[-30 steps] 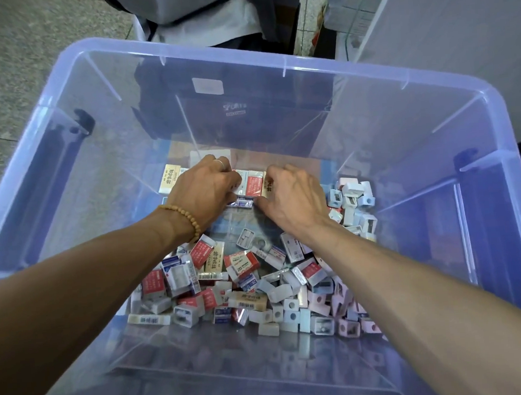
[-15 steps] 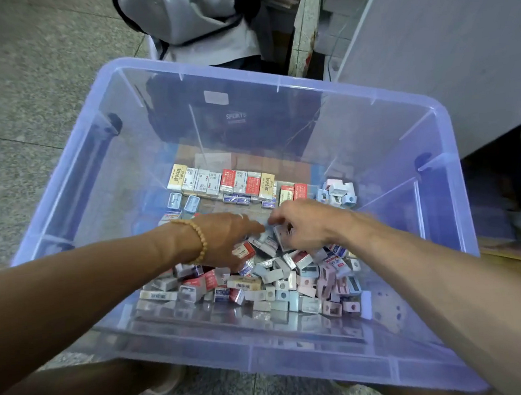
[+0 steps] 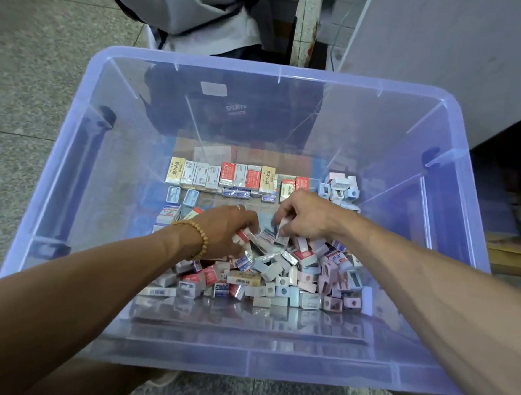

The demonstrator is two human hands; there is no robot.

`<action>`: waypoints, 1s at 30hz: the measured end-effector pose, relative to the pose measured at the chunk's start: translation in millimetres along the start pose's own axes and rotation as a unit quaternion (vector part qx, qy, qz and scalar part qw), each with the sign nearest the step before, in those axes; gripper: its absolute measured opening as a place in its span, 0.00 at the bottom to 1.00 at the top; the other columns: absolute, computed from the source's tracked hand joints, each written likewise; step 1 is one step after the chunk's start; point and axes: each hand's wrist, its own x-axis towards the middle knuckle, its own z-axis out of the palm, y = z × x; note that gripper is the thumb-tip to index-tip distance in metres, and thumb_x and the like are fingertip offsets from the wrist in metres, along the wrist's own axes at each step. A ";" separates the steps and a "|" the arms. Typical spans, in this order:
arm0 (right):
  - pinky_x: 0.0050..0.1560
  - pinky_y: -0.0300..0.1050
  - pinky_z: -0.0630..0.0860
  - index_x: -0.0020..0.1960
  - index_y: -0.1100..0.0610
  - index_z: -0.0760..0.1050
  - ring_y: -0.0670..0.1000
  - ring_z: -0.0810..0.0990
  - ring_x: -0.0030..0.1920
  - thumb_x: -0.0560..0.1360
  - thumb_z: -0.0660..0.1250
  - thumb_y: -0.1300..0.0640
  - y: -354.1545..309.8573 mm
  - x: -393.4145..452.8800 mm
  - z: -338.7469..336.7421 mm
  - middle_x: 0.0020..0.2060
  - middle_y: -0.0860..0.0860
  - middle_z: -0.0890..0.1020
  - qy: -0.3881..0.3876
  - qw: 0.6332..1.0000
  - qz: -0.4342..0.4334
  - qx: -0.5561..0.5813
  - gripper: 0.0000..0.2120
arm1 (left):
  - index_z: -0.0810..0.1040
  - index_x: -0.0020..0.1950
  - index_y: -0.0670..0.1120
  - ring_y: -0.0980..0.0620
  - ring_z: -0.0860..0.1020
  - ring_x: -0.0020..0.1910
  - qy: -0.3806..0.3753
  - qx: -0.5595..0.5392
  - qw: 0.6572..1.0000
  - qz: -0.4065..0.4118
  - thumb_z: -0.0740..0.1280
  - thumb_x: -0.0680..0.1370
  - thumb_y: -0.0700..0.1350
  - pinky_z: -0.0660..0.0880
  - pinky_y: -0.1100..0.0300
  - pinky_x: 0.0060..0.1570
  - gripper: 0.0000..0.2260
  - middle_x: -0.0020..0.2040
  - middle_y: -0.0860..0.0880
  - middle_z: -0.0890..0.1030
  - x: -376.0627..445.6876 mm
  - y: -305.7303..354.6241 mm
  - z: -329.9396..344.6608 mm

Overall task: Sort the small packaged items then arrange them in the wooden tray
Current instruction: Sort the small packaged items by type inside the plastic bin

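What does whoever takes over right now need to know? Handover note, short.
Left hand: fingers curled on a small packet in the loose pile.
Right hand: pinching a small white packet over the same pile.
Everything sits inside the clear plastic bin.
Done: one row of packets lined up along the far side; a small cluster of white-and-blue boxes at the far right.
Left: most of the pile, near side, unsorted. No wooden tray clearly visible.

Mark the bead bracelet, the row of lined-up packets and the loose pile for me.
bead bracelet (image 3: 202,236): head view, beads on the left wrist.
row of lined-up packets (image 3: 229,176): head view, red packet mid-row.
loose pile (image 3: 277,281): head view, pale packets at its middle.
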 end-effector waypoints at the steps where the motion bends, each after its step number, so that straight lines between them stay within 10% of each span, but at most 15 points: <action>1: 0.31 0.29 0.67 0.54 0.57 0.84 0.41 0.75 0.35 0.74 0.74 0.64 0.4 0.4 -1.6 0.39 0.45 0.80 0.008 1.000 0.008 0.018 0.09 | 0.73 0.62 0.49 0.53 0.71 0.47 0.022 -0.012 1.000 -0.004 0.72 0.74 0.45 0.67 0.62 0.45 0.17 0.52 0.50 0.75 0.2 -1.1 -0.6; 8: 0.45 0.46 0.82 0.40 0.53 0.77 0.52 0.82 0.45 0.72 0.71 0.71 1.7 14.4 -26.5 0.41 0.51 0.81 0.201 0.966 0.094 0.136 0.13 | 0.73 0.48 0.52 0.53 0.73 0.44 0.070 -0.040 0.997 0.008 0.73 0.73 0.44 0.65 0.69 0.37 0.11 0.42 0.56 0.74 5.5 1.7 1.7; 15: 0.59 0.46 0.79 0.56 0.56 0.84 0.51 0.83 0.53 0.74 0.73 0.64 4.1 36.4 -20.2 0.51 0.51 0.85 0.269 0.954 0.069 0.113 0.12 | 0.69 0.72 0.54 0.54 0.70 0.46 0.040 -0.043 0.997 0.054 0.69 0.77 0.46 0.66 0.62 0.47 0.24 0.49 0.52 0.74 12.4 8.1 3.3; 22: 0.50 0.47 0.78 0.49 0.56 0.82 0.54 0.82 0.46 0.74 0.73 0.57 4.3 25.5 -0.1 0.45 0.52 0.84 0.368 0.928 0.042 0.030 0.04 | 0.77 0.65 0.49 0.54 0.71 0.44 0.062 -0.087 0.993 0.043 0.68 0.78 0.46 0.67 0.63 0.45 0.15 0.44 0.53 0.71 13.3 10.1 8.7; 30: 0.61 0.48 0.67 0.57 0.54 0.82 0.59 0.72 0.58 0.75 0.72 0.57 5.4 12.5 13.2 0.54 0.55 0.75 0.284 0.944 0.041 -0.163 0.11 | 0.81 0.48 0.48 0.58 0.71 0.29 0.127 -0.242 0.962 -0.022 0.73 0.74 0.51 0.66 0.72 0.28 0.08 0.32 0.54 0.74 11.1 3.8 -11.8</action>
